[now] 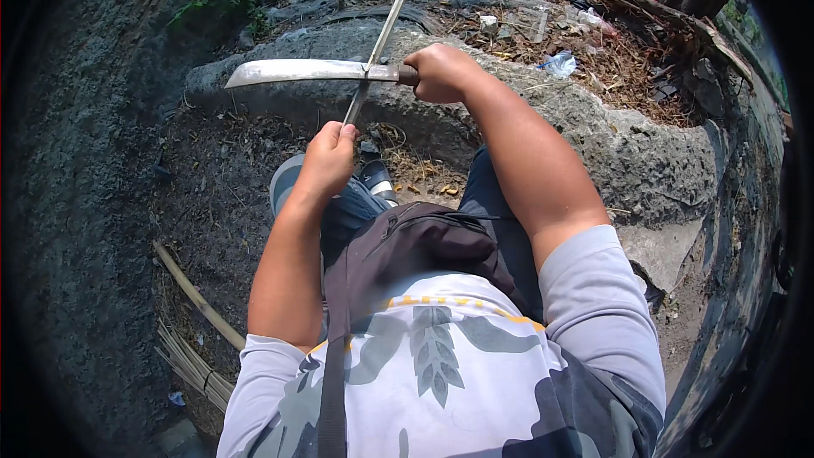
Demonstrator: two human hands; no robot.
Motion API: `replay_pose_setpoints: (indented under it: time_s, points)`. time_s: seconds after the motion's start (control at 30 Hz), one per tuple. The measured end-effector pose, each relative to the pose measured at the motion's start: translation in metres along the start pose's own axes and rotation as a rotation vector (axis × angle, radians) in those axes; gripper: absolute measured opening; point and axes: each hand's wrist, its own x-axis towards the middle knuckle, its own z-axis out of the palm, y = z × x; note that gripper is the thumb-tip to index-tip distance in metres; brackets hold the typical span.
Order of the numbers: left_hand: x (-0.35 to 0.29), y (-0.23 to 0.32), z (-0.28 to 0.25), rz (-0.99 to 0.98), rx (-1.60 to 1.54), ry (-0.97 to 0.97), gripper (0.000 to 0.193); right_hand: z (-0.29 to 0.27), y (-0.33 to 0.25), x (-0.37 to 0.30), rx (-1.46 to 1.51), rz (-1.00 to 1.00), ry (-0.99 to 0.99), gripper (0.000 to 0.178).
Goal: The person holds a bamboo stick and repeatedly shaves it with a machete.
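A machete (pixel 292 71) with a broad pale blade and a dark handle lies crosswise in front of me, its tip to the left. My right hand (pixel 443 74) is closed round its handle. My left hand (pixel 329 161) grips the near end of a long, thin strip (pixel 394 17), perhaps split bamboo, which slants up and away past the top of the picture. Blade and strip cross near the handle, just beyond my left hand. Whether the edge has cut into the strip is too small to tell.
A rough stone ledge (pixel 640 157) runs across ahead, with dry litter and plastic scraps (pixel 558 64) behind it. A rough wall (pixel 76 203) rises at left. A pole (pixel 197 295) and a bundle of thin sticks (pixel 193 366) lie at lower left. A dark bag (pixel 424 242) rests at my waist.
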Motion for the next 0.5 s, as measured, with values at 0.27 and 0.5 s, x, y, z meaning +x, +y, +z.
replay_pose_setpoints:
  time_s: [0.27,0.5]
  points:
    - [-0.001,0.005,-0.001,-0.011,-0.076,-0.033,0.030,0.003,-0.012,-0.005,-0.031,0.016,-0.003,0.033]
    - [-0.030,0.005,-0.015,0.006,-0.034,-0.073,0.029,-0.003,0.018,0.002,-0.018,0.130,-0.012,0.031]
